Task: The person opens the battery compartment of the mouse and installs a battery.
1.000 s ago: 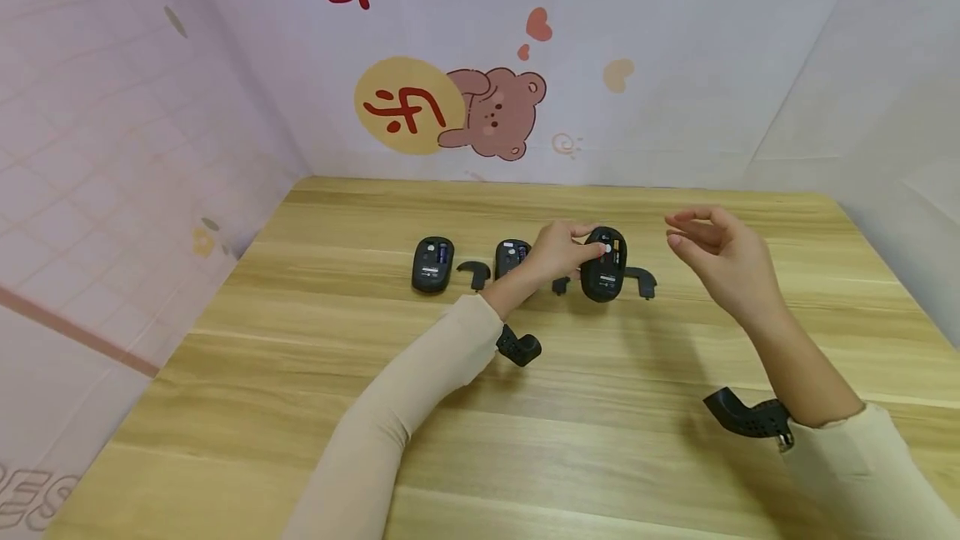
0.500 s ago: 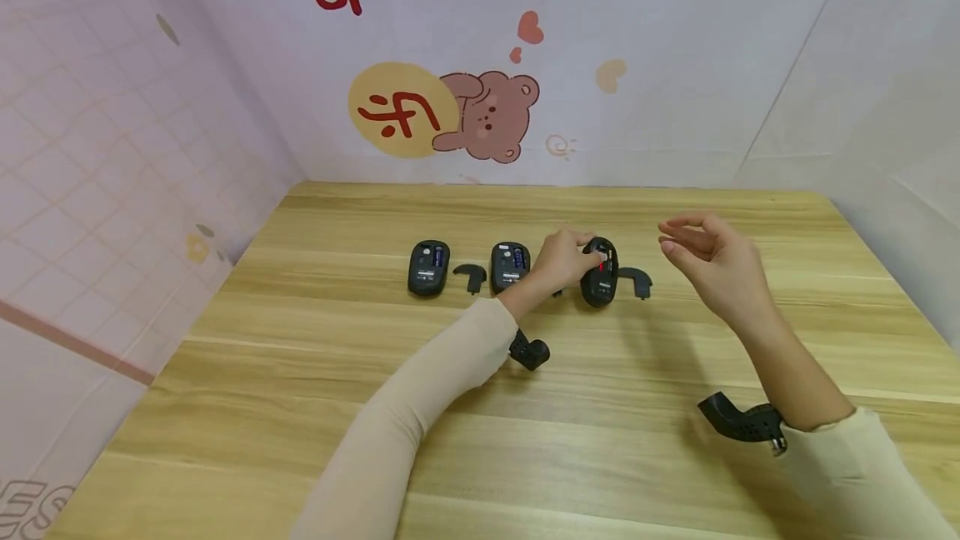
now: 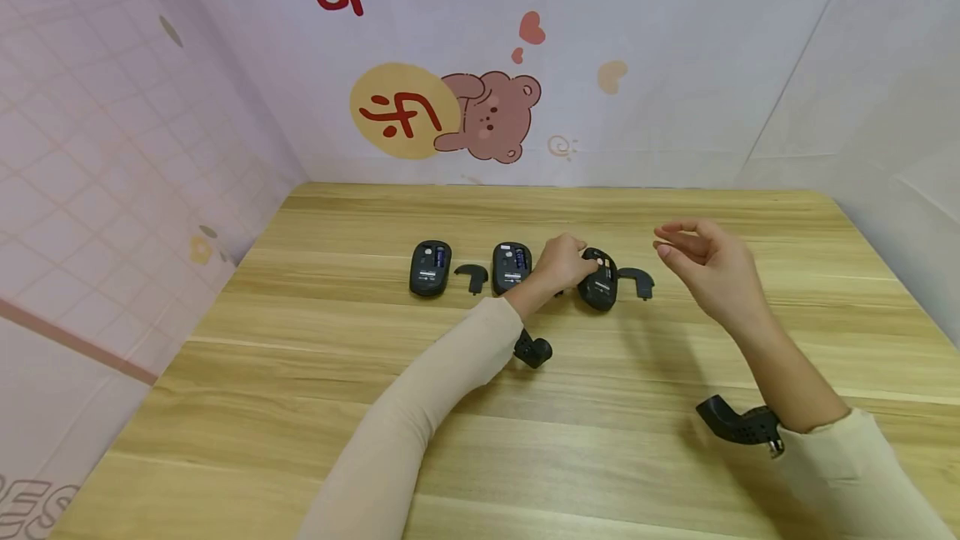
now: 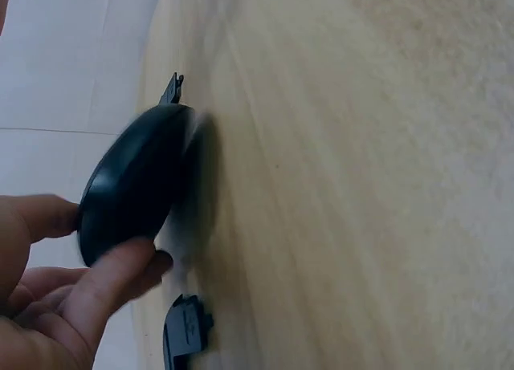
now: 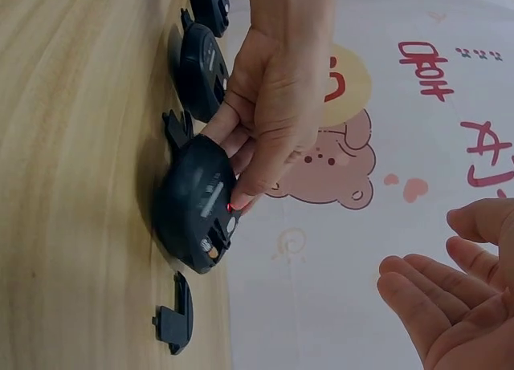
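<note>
My left hand (image 3: 561, 263) pinches a black computer mouse (image 3: 599, 283) between thumb and fingers. The mouse is tilted, its underside with the uncovered battery slot showing in the head view. A red light glows beside the thumb in the right wrist view, where a battery (image 5: 212, 251) also shows in the slot. In the left wrist view the mouse (image 4: 132, 185) has a shadow beside it; whether it touches the table I cannot tell. My right hand (image 3: 708, 269) hovers to the right, fingers loosely bent, holding nothing. Just right of the mouse lies a black battery cover (image 3: 638, 280).
Two more upturned mice, one at the left (image 3: 430, 269) and another mouse (image 3: 512, 267) beside my left wrist, lie with open battery slots. A battery cover (image 3: 472, 276) sits between them. Another cover (image 5: 177, 131) is mostly hidden behind my left hand in the head view. A wall backs the wooden table (image 3: 570, 457).
My left hand has brought the mouse lower toward the table and turned it, so its top end now leans left. My right hand has barely moved.
</note>
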Demonstrator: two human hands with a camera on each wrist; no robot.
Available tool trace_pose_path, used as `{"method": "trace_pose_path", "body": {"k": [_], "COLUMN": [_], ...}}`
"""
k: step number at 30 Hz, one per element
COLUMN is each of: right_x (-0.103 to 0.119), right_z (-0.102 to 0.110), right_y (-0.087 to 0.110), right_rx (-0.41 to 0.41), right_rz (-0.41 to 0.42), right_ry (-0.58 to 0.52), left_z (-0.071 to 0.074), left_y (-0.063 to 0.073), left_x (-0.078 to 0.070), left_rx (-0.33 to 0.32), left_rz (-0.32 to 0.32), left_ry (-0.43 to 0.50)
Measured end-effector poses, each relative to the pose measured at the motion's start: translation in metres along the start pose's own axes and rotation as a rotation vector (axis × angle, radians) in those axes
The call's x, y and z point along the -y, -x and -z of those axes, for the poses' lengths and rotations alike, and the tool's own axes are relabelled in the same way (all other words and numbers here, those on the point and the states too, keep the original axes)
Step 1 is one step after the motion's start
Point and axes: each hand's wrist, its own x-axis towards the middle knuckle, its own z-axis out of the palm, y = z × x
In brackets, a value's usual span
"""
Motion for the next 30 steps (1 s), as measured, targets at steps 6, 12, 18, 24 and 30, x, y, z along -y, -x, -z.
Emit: {"method": "trace_pose_path", "body": {"k": [6,12,18,24,30], "right_x": [-0.004,-0.006,-0.007,-0.008,-0.006], "right_z": [-0.003,-0.003,-0.005,-0.007,-0.006], "right_y": [0.001,0.001,0.003,0.006,0.007], "right_rx": [0.012,0.02,0.033,0.044,0.033], "right_rz": [0.023,0.02,0.009,0.016,0.017], "right_ry": [-0.023,-0.017,-0.018,0.006,0.055], "left_z": [-0.002,-0.004,-0.005,-0.008,-0.005], "left_y": [0.002,0.002,0.004,0.009,0.015], "left_x": [0.001,0.001,0.001,0.001,-0.007], "left_rx": [-0.063,-0.115,-0.11,-0.115,-0.187], "left_rz": [-0.03,-0.035,-0.072,-0.132,-0.226], "left_ry": [-0.036,-0.054,-0.169,-0.28,-0.402]}}
